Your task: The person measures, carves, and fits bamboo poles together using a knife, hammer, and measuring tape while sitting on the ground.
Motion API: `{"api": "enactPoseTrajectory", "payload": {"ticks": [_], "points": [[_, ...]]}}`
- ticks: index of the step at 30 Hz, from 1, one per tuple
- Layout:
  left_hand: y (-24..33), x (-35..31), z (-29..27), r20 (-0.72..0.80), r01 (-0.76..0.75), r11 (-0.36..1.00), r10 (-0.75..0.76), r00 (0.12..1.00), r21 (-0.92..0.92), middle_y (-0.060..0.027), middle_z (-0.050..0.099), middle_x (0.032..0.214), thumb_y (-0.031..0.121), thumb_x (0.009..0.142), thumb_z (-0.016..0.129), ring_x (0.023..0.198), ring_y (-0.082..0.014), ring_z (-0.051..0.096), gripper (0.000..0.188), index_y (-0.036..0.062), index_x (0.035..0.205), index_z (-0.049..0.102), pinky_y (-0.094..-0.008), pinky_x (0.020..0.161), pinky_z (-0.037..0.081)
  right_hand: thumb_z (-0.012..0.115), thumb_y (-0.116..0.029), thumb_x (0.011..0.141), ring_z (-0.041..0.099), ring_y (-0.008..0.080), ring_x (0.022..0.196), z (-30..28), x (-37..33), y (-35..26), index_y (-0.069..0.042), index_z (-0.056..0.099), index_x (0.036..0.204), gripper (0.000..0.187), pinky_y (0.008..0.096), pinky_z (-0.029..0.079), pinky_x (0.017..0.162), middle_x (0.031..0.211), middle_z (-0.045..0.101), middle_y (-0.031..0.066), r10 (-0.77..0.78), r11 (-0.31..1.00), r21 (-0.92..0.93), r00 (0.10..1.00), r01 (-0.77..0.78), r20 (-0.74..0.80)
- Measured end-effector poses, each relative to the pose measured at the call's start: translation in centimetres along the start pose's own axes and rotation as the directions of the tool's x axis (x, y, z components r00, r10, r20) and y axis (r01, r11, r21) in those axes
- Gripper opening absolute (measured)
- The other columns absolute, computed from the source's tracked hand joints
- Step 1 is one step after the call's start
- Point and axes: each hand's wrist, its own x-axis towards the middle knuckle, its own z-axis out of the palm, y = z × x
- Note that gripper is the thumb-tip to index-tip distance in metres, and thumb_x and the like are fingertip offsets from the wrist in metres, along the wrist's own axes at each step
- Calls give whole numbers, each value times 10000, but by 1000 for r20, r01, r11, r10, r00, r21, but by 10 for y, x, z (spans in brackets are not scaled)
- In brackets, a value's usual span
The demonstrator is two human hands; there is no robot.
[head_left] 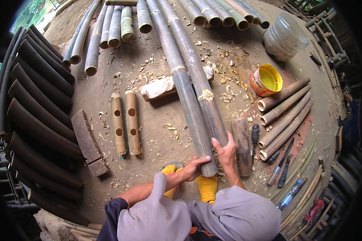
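Two long grey bamboo poles run side by side away from me over a block with a white covering (159, 88). My left hand (194, 168) grips the near end of the left bamboo pole (184, 92), thumb on top and fingers partly hidden beneath it. Around the near end of the right bamboo pole (213, 116) my right hand (226, 154) is closed, its thumb by the gap between the poles. That pole's cut end is covered by the hand. Left of the poles lie two short bamboo tubes (118, 122) with round holes cut in them.
A wooden log (243, 148) lies beside my right hand, next to a black-handled tool (255, 134). Farther right are short bamboo tubes (287, 116), knives (285, 170) and a yellow tin (257, 82). Dark bamboo lengths (40, 124) line the left. Wood chips litter the ground.
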Motion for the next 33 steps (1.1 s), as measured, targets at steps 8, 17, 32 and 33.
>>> {"api": "enactPoseTrajectory", "payload": {"ticks": [8,17,32,33], "points": [[-9,5,-6,26,-28,1000,27,999,4,-92,588,1090,150,832,655,1002,-232,601,478,41,1248,447,-419,907,492,719,-314,763,671,302,828,1,0,4,65,521,1164,586,372,516,736,910,667,227,-12,1000,8,1000,12,-9],[-11,5,-5,5,-46,999,46,999,-7,-88,589,1076,151,822,658,984,-228,601,477,42,1238,451,-418,904,495,721,-313,765,674,303,808,1,0,4,65,518,1165,587,368,521,713,885,669,220,-8,1000,-4,1000,8,-11],[-8,5,-5,32,-27,1000,27,999,9,-99,575,1083,132,803,629,995,-245,590,495,54,1250,432,-443,898,493,715,-294,769,673,304,820,1,0,2,64,522,1165,568,372,521,719,902,666,230,-23,1000,3,1000,23,-6],[-8,5,-5,25,-20,1000,20,999,9,-99,574,1084,129,802,628,996,-247,589,497,54,1252,431,-449,899,492,715,-294,769,673,304,821,0,0,2,63,523,1163,566,371,521,721,904,666,229,-20,1000,3,1000,20,-5]]}}
